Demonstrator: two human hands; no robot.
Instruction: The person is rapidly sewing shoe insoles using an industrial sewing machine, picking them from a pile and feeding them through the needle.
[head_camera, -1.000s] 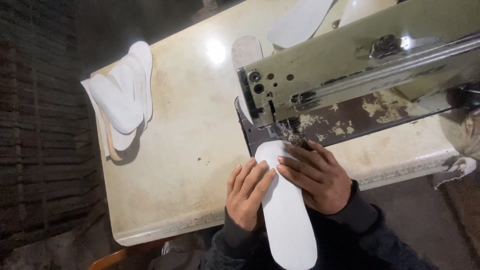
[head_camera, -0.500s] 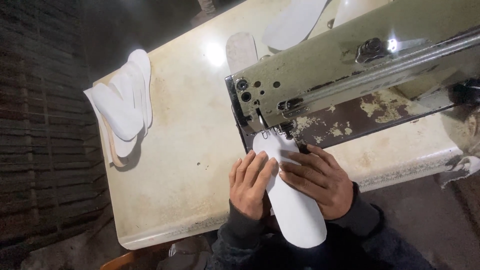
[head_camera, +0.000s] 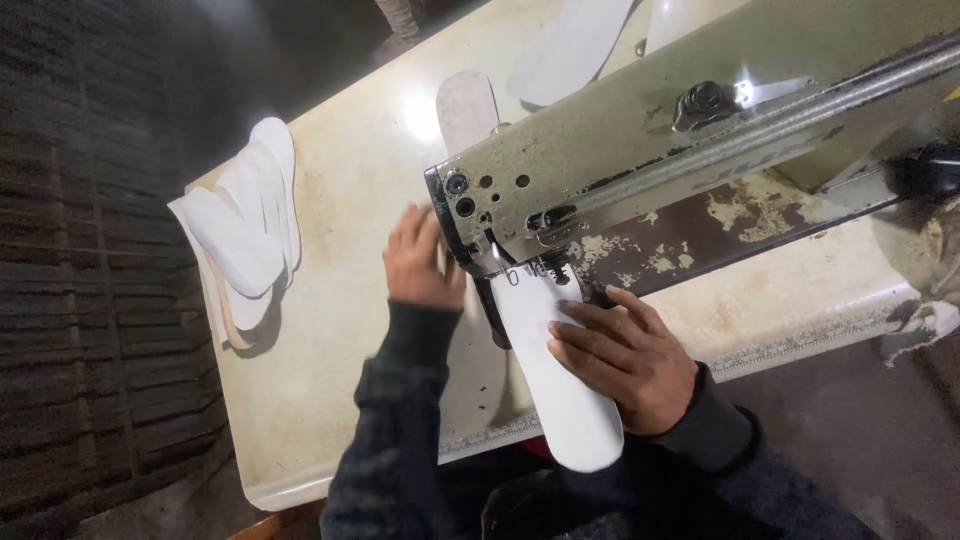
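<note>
Right now the right hand (head_camera: 625, 365) is pressing flat on the white insole (head_camera: 555, 380) under the sewing machine (head_camera: 640, 150) near the worktop's (head_camera: 340, 330) front edge while the left hand (head_camera: 420, 262), open, is resting beside the needle, risking pricked fingers.

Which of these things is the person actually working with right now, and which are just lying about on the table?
In use:
- white insole piece under the right hand
- sewing machine, its head touched by the left hand

Lying about:
- stack of white insoles at the table's left edge
- single insoles beyond the machine
</note>
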